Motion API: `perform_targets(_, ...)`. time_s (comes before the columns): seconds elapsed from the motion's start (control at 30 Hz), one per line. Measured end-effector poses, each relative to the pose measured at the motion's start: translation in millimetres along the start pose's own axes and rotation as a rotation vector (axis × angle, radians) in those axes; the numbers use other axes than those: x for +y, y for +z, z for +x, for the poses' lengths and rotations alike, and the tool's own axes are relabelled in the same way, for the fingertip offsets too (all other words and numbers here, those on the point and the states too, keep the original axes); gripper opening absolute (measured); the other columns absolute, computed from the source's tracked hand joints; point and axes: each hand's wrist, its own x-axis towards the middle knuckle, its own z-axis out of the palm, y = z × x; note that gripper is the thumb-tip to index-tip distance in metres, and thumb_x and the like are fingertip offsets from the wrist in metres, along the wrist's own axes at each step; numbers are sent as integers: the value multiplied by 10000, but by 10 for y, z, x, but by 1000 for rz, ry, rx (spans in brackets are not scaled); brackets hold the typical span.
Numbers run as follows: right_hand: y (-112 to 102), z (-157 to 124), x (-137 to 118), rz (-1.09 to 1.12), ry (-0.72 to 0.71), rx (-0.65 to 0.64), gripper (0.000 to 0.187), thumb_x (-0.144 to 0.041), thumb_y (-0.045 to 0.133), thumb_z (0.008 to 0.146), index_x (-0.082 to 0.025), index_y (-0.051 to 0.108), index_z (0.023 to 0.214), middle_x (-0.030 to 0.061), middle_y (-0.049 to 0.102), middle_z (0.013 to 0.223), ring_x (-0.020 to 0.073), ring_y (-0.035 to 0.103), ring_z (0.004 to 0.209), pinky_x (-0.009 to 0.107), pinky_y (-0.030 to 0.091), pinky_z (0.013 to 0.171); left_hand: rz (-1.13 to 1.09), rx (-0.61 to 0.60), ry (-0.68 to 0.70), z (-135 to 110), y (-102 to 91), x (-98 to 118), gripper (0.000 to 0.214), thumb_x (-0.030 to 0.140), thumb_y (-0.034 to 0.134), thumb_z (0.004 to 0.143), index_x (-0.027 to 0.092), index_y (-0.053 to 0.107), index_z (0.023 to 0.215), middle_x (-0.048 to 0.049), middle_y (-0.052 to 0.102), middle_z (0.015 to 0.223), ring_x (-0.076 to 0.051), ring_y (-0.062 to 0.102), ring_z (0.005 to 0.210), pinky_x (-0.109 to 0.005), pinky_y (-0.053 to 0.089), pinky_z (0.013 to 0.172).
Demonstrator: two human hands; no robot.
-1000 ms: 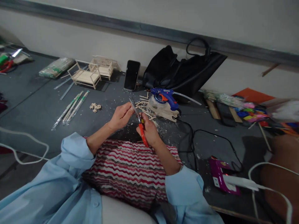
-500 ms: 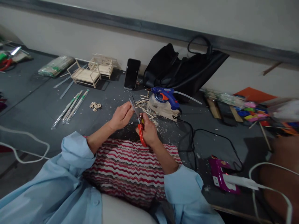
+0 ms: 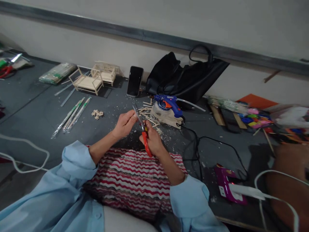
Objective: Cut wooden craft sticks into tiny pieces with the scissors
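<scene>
In the middle of the head view, my right hand (image 3: pixel 153 139) is closed round the red handles of a pair of scissors (image 3: pixel 146 141). The blades point up and away, slightly parted, beside the fingertips of my left hand (image 3: pixel 125 123). Those left fingers are pinched together at the blades; what they hold, if anything, is too small to make out. Short thin wooden sticks (image 3: pixel 147 116) and pale shavings lie just beyond the hands. A small cluster of wooden snowflake shapes (image 3: pixel 97 114) rests to the left.
A blue glue gun (image 3: pixel 170 104) lies on a clear container behind my hands. Miniature wooden furniture (image 3: pixel 88 83), a phone (image 3: pixel 135 81) and a black bag (image 3: pixel 178 77) stand along the wall. At right are a purple power strip (image 3: pixel 228 185), cables and another person's arm (image 3: pixel 288 180).
The camera view has shifted slightly, so the table things appear a little lower and further left. Both hands keep nearly the same pose, with the scissors still at the left fingertips.
</scene>
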Motion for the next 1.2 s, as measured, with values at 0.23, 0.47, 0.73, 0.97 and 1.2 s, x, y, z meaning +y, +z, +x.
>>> perform_targets(0.23, 48, 34, 66, 49, -62, 53, 464, -164, 486, 631, -221, 477, 1092, -77, 454, 635, 109, 387, 516, 241, 315, 547, -106, -2, -109, 7, 16, 9, 362, 380, 407, 963, 175, 462, 669, 50, 419, 572, -71, 379, 523, -200, 334, 529)
perform_targets(0.47, 144, 49, 105, 96, -92, 121, 435, -139, 487, 604, -215, 475, 1032, -80, 417, 606, 115, 386, 503, 255, 311, 527, -179, 48, -206, -54, 66, -31, 402, 464, 420, 946, 176, 456, 668, 45, 398, 580, -81, 365, 544, -216, 316, 530)
perform_targets(0.73, 55, 37, 86, 136, -108, 94, 449, -186, 482, 582, -208, 481, 1030, -78, 454, 638, 105, 390, 523, 246, 325, 546, -314, 13, -229, -73, 49, -61, 366, 483, 421, 943, 176, 512, 767, 32, 432, 657, -91, 381, 595, -221, 343, 574)
perform_targets(0.97, 47, 36, 62, 81, -45, 77, 485, -181, 488, 593, -234, 484, 1075, -77, 469, 663, 108, 393, 547, 244, 319, 570, -274, 43, -238, -91, 68, -109, 341, 468, 492, 917, 173, 555, 759, 27, 456, 645, -91, 404, 598, -214, 334, 550)
perform_targets(1.2, 20, 18, 23, 77, -12, 30, 509, -193, 497, 620, -231, 471, 1127, -78, 479, 684, 113, 435, 564, 244, 327, 587, -278, 86, -264, -89, 94, -63, 381, 480, 489, 913, 172, 546, 697, 28, 454, 612, -87, 402, 574, -214, 324, 528)
